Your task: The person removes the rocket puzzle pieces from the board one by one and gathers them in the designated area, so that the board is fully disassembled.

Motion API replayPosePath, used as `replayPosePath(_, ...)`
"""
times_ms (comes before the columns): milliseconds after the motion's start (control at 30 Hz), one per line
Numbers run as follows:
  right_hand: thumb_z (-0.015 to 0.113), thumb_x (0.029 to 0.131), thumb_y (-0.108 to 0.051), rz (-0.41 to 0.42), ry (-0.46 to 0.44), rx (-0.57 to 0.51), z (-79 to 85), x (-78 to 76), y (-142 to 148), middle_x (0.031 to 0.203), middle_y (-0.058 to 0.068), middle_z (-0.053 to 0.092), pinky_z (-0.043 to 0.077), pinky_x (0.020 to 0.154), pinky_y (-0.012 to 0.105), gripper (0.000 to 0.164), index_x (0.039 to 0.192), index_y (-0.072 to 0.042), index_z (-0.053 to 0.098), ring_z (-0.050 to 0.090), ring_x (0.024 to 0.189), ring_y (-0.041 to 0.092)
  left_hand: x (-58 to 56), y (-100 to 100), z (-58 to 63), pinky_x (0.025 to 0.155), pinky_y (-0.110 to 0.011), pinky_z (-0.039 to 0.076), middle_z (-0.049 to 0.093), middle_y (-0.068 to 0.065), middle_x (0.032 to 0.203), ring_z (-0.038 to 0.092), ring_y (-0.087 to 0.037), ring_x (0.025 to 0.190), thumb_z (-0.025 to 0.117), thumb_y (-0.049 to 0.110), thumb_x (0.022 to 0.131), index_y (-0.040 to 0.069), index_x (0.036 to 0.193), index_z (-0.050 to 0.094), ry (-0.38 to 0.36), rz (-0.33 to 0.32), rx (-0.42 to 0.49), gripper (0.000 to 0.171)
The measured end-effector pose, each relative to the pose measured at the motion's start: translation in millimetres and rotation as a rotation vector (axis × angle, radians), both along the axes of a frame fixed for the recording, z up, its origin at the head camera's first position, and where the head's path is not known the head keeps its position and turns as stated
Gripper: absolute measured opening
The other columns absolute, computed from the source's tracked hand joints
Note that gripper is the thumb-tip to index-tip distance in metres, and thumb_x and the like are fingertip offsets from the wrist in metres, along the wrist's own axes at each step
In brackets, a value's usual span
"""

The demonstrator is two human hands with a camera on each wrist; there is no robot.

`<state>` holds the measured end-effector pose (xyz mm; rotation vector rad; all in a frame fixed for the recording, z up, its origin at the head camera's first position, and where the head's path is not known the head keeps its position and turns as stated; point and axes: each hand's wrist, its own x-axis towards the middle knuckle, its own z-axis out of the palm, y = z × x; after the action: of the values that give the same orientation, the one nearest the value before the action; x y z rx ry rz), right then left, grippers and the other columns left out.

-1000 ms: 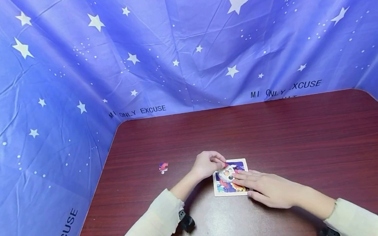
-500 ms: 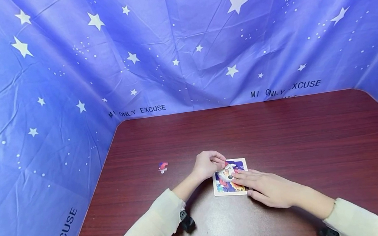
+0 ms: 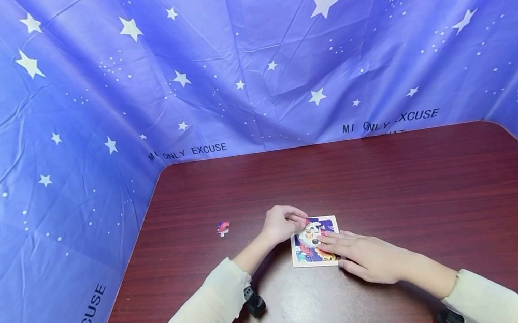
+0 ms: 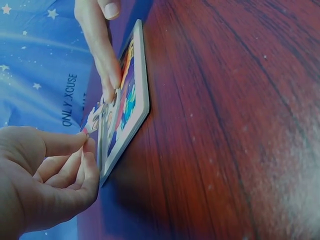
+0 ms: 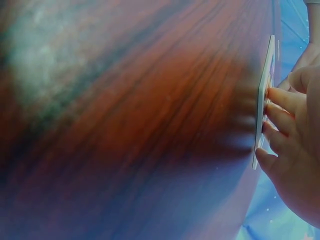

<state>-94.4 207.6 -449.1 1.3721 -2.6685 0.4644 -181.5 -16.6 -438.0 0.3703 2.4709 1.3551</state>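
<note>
A small square jigsaw puzzle with a pale frame [image 3: 317, 265] lies on the table, its picture showing a white-faced character in red on purple. At its far left corner my left hand [image 3: 278, 227] pinches a puzzle piece [image 4: 94, 119] between thumb and forefinger. In the left wrist view that piece is tilted up, and fingertips cover part of it. My right hand [image 3: 373, 259] rests on the right side of the puzzle with its fingers extended, hiding part of the picture. In the right wrist view these fingers [image 5: 281, 120] touch the puzzle's surface.
A loose red and purple puzzle piece [image 3: 223, 228] lies on the table left of the left hand. The dark red wooden table [image 3: 382, 181] reaches back to a blue star-printed curtain [image 3: 250, 68]. Both wrists carry black camera bands.
Almost nothing differs. The right hand has stayed on the puzzle, and the left hand keeps its pinch at the far left corner with only a very slight shift.
</note>
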Motion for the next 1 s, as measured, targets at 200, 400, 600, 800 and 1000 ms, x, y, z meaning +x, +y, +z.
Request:
replayPosePath(200, 0.055, 0.095, -0.016, 0.004, -0.001, -0.005, -0.3, -0.1, 1.0, 0.144, 0.01, 0.052, 0.0, 0.117, 0.009, 0.043, 0.138, -0.01, 0.052, 0.052, 0.13, 0.029, -1.1, -8.3, 0.5, 0.051, -0.018, 0.048, 0.076, -0.011, 0.085, 0.06, -0.007, 0.057, 0.071, 0.005, 0.081, 0.005, 0.094, 0.075, -0.038, 0.03, 0.02, 0.013)
replayPosePath(400, 0.056, 0.095, -0.019, -0.003, 0.004, -0.006, -3.0, 1.8, 0.8, 0.144, 0.006, 0.053, 0.002, 0.117, 0.01, 0.043, 0.138, -0.012, 0.052, 0.052, 0.13, 0.026, -0.2, -18.6, -1.6, 0.049, -0.018, 0.046, 0.076, -0.01, 0.085, 0.058, -0.007, 0.055, 0.072, 0.007, 0.082, 0.006, 0.093, 0.075, -0.052, 0.065, 0.016, 0.012)
replayPosePath(600, 0.058, 0.094, -0.016, 0.013, 0.022, -0.022, -3.8, 2.3, 0.5, 0.142, 0.009, 0.054, -0.001, 0.117, 0.009, 0.044, 0.137, -0.009, 0.053, 0.053, 0.129, 0.03, 1.0, -29.3, -0.3, 0.055, -0.017, 0.047, 0.076, -0.011, 0.087, 0.061, -0.007, 0.061, 0.072, 0.008, 0.082, 0.006, 0.093, 0.074, -0.028, 0.064, 0.007, 0.012)
replayPosePath(800, 0.056, 0.094, -0.016, 0.015, 0.022, -0.025, -2.7, 2.0, 0.6, 0.143, 0.009, 0.053, 0.001, 0.118, 0.01, 0.044, 0.138, -0.009, 0.052, 0.052, 0.129, 0.03, 2.1, -41.4, 1.5, 0.055, -0.018, 0.048, 0.076, -0.011, 0.089, 0.061, -0.008, 0.058, 0.071, 0.007, 0.082, 0.005, 0.095, 0.074, -0.018, 0.076, 0.002, 0.013)
replayPosePath(1000, 0.056, 0.095, -0.016, 0.02, 0.024, -0.025, -1.4, 1.1, 0.4, 0.143, 0.01, 0.053, 0.0, 0.118, 0.01, 0.044, 0.138, -0.009, 0.052, 0.052, 0.129, 0.031, 3.5, -52.5, 2.9, 0.055, -0.018, 0.048, 0.076, -0.012, 0.09, 0.064, -0.01, 0.06, 0.07, 0.006, 0.083, 0.004, 0.096, 0.073, -0.009, 0.087, -0.005, 0.014)
